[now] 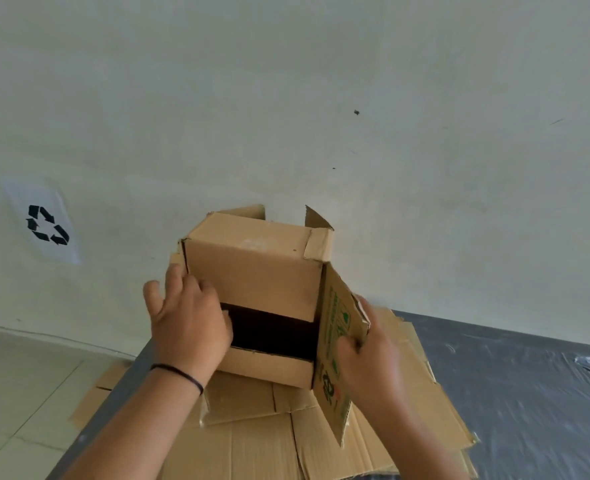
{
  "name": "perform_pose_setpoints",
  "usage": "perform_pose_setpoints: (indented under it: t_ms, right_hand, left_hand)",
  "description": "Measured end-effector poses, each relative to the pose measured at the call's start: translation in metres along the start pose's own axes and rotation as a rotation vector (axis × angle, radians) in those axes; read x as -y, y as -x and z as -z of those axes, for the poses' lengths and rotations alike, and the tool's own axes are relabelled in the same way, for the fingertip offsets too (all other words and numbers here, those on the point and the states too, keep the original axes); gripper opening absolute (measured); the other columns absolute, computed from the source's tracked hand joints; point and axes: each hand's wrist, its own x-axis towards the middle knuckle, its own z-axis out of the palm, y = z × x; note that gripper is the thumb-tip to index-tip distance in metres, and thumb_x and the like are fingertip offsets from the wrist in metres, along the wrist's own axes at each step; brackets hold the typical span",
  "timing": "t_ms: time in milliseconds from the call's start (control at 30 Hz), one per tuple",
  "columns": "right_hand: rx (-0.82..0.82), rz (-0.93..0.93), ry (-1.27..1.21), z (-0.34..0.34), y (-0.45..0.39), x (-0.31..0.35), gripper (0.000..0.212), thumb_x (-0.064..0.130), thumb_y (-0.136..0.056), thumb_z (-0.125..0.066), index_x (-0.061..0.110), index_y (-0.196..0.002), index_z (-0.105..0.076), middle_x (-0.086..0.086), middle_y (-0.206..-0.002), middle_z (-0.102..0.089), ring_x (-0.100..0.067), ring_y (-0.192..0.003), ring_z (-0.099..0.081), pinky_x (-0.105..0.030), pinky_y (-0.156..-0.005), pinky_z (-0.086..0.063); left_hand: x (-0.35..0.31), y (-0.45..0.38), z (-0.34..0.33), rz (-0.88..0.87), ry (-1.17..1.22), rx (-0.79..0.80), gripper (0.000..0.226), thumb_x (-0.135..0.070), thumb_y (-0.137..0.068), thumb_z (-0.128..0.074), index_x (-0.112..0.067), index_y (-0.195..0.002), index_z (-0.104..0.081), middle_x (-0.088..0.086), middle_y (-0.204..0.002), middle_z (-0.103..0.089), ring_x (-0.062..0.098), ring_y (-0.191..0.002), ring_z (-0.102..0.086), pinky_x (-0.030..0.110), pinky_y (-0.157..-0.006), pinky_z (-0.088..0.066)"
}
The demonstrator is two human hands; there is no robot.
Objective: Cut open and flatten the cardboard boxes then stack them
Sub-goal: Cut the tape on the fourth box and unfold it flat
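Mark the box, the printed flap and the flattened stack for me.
box (252,271): head view, plain front panel.
printed flap (335,341): head view, green-printed face.
flattened stack (262,441): head view, top sheet below the box.

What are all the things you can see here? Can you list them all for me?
cardboard box: one, brown, still box-shaped, sitting on the flat cardboard, its end flaps open toward the camera.
printed flap: one, brown with green print, swung out on the box's right side.
flattened cardboard: a pile, count unclear, brown, lying on the table under the box.
table: one, dark grey with a shiny plastic cover, lower right.
recycling sign: one, white sheet with black arrows, on the wall at left.
wall: pale, behind everything.
floor: light tiles, lower left.
wristband: one, black, on the left wrist.
left hand: fingers reach into the box's opening.
right hand: fingers hold the printed flap.
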Motion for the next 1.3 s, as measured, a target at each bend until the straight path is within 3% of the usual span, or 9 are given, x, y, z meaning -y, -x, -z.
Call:
perform_pose_setpoints:
  t_ms: [200, 400, 533, 600, 833, 1000, 1100, 1200, 1300]
  right_hand:
    - [-0.052, 0.01, 0.003, 0.013, 0.0, 0.001, 0.04, -0.001, -0.087, -0.044, 0.029, -0.112, -0.054, 0.007, -0.083, -0.06, -0.01, -0.068, -0.058, -0.019, -0.05, -0.049]
    - [-0.031, 0.021, 0.004, 0.009, 0.002, -0.005, 0.038, -0.001, -0.085, -0.044, 0.021, -0.115, -0.055, 0.004, -0.078, -0.056, -0.006, -0.06, -0.05, -0.015, -0.045, -0.04]
    - [-0.018, 0.014, 0.004, 0.004, 0.004, -0.007, 0.041, 0.001, -0.084, -0.044, 0.023, -0.117, -0.054, 0.004, -0.093, -0.059, -0.009, -0.082, -0.057, -0.019, -0.06, -0.042]
    - [-0.023, 0.022, 0.023, 0.002, 0.005, -0.007, 0.042, 0.001, -0.084, -0.045, 0.02, -0.119, -0.054, 0.004, -0.095, -0.059, -0.01, -0.083, -0.057, -0.021, -0.061, -0.044]
    - [-0.022, 0.042, 0.066, 0.01, 0.0, -0.005, 0.051, 0.004, -0.086, -0.046, 0.024, -0.132, -0.044, 0.004, -0.097, -0.059, -0.005, -0.077, -0.056, -0.011, -0.049, -0.039]
    - [-0.168, 0.032, 0.144, -0.001, 0.017, -0.009, 0.067, 0.021, -0.091, -0.055, 0.025, -0.148, -0.019, 0.002, -0.148, -0.029, -0.017, -0.136, -0.031, -0.034, -0.107, -0.033]
    - [-0.5, 0.528, 0.251, -0.015, 0.037, -0.01, 0.04, 0.02, -0.087, -0.056, 0.013, -0.125, -0.046, -0.007, -0.127, -0.044, -0.012, -0.121, -0.039, -0.025, -0.107, -0.026]
    - [-0.124, 0.826, 0.378, -0.055, 0.054, -0.024, 0.015, 0.008, -0.084, -0.058, 0.012, -0.096, -0.067, -0.003, -0.102, -0.06, -0.014, -0.093, -0.058, -0.02, -0.084, -0.046]
    - [0.286, 0.44, 0.548, -0.102, 0.039, -0.034, 0.045, 0.008, -0.091, -0.049, 0.012, -0.136, -0.049, -0.007, -0.146, -0.036, -0.022, -0.127, -0.047, -0.023, -0.099, -0.039]
  left_hand:
    - [0.012, -0.014, 0.002, 0.121, -0.089, 0.119, 0.029, -0.045, -0.078, -0.052, -0.02, -0.086, -0.064, 0.005, -0.103, -0.066, 0.037, -0.136, -0.028, 0.061, -0.111, -0.002]
    - [-0.019, 0.018, -0.035, -0.253, 0.59, -0.007, 0.036, -0.032, -0.086, -0.059, -0.011, -0.115, -0.062, 0.003, -0.12, -0.057, 0.02, -0.108, -0.057, 0.036, -0.086, -0.052]
    - [-0.05, 0.009, -0.033, 0.824, 1.723, 0.556, 0.071, -0.04, -0.085, -0.067, -0.017, -0.144, -0.035, 0.007, -0.132, -0.05, 0.022, -0.117, -0.053, 0.036, -0.093, -0.049]
    - [-0.053, -0.006, -0.031, 1.025, 2.076, 0.652, 0.07, -0.03, -0.086, -0.068, -0.018, -0.145, -0.033, 0.015, -0.142, -0.042, 0.032, -0.13, -0.042, 0.05, -0.109, -0.036]
    - [-0.05, -0.005, 0.003, 1.001, 2.226, 0.446, 0.028, -0.013, -0.086, -0.066, -0.018, -0.111, -0.055, 0.01, -0.11, -0.063, 0.026, -0.102, -0.06, 0.035, -0.076, -0.053]
    - [-0.036, -0.021, 0.035, 0.739, 2.164, 0.389, 0.031, -0.005, -0.09, -0.056, -0.018, -0.118, -0.05, 0.008, -0.113, -0.059, 0.022, -0.104, -0.059, 0.031, -0.07, -0.054]
    - [-0.033, -0.03, 0.044, 0.757, 2.128, 0.372, 0.023, -0.002, -0.092, -0.054, -0.016, -0.11, -0.053, 0.007, -0.103, -0.061, 0.019, -0.094, -0.062, 0.028, -0.064, -0.054]
    - [-0.032, -0.032, 0.046, 0.755, 2.128, 0.374, 0.019, -0.001, -0.092, -0.054, -0.018, -0.1, -0.054, 0.006, -0.099, -0.061, 0.019, -0.093, -0.062, 0.028, -0.065, -0.054]
    - [-0.032, -0.031, 0.045, 0.74, 2.132, 0.387, 0.02, -0.001, -0.092, -0.053, -0.018, -0.102, -0.055, 0.005, -0.098, -0.062, 0.018, -0.092, -0.062, 0.028, -0.065, -0.055]
